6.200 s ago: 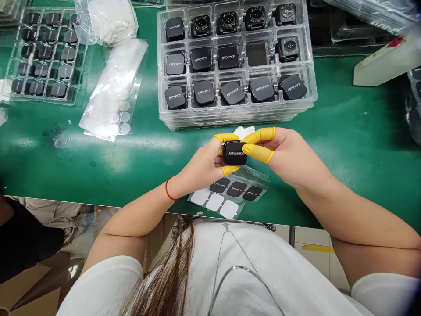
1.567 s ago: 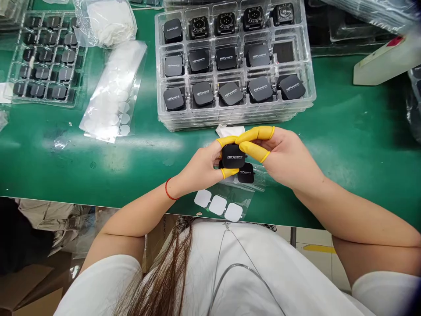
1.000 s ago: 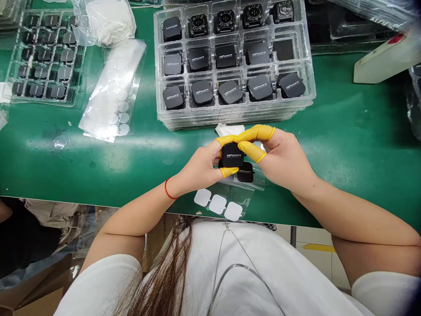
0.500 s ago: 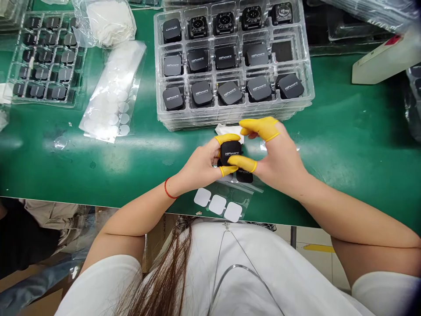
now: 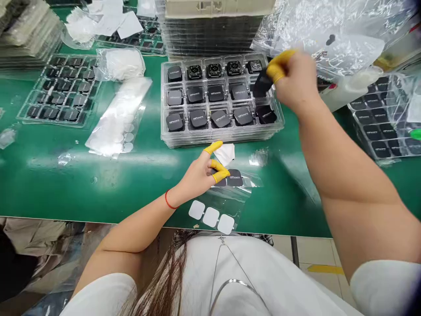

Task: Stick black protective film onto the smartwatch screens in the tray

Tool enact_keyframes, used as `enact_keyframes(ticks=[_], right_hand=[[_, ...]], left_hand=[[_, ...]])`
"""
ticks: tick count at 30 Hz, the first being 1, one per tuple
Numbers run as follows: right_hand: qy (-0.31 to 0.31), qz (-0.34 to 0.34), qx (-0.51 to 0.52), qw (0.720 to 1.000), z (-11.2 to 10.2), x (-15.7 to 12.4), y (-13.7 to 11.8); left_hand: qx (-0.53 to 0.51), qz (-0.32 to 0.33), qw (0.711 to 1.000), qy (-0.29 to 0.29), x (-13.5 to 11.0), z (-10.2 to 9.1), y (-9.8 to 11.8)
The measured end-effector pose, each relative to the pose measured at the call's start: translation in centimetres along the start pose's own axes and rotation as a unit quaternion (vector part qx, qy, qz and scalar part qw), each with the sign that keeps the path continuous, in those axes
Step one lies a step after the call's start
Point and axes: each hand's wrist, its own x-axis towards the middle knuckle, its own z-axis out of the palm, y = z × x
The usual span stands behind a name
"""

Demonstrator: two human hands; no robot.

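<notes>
My right hand [image 5: 291, 81], with yellow finger cots and blurred by motion, grips a black square watch body [image 5: 262, 83] over the right end of the clear plastic tray [image 5: 222, 142]. The tray's pockets hold several watch bodies, most with HiFuture lettering on the face. A few in the back row lie back side up, such as one watch body [image 5: 214, 69]. My left hand [image 5: 205, 171] is open, fingers apart, over black square films marked HiFuture [image 5: 235, 177] on a clear sheet; I cannot tell if it touches them. Nearer me are white square stickers [image 5: 211, 217] on clear backing.
A folded white cloth [image 5: 225, 153] lies before the tray. At left are a sticker bag [image 5: 118, 116] and another filled tray [image 5: 59, 92]. Stacked trays [image 5: 215, 33] rise behind. On the right stand a white bottle [image 5: 348, 90] and a further tray [image 5: 384, 127].
My right hand has carried the watch body from my left hand up and right to the tray's right end. My left hand has let go and spread its fingers. The view has tilted up.
</notes>
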Motion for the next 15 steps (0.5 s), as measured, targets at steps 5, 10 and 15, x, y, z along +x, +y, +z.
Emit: enact_keyframes(ticks=[5,10,15], right_hand=[[-0.119,-0.031,-0.091,0.988,1.8,5.5,1.2],[-0.257,0.016,-0.190,0.947,2.7,11.2,1.5],[-0.262,0.013,-0.235,0.936,1.8,11.4,1.3]], left_hand=[[0.017,0.001,1.000,0.002,0.0,-0.2,0.0],[0.038,0.009,0.999,-0.003,0.2,-0.5,0.1],[0.031,0.021,0.999,-0.001,0.2,-0.7,0.3]])
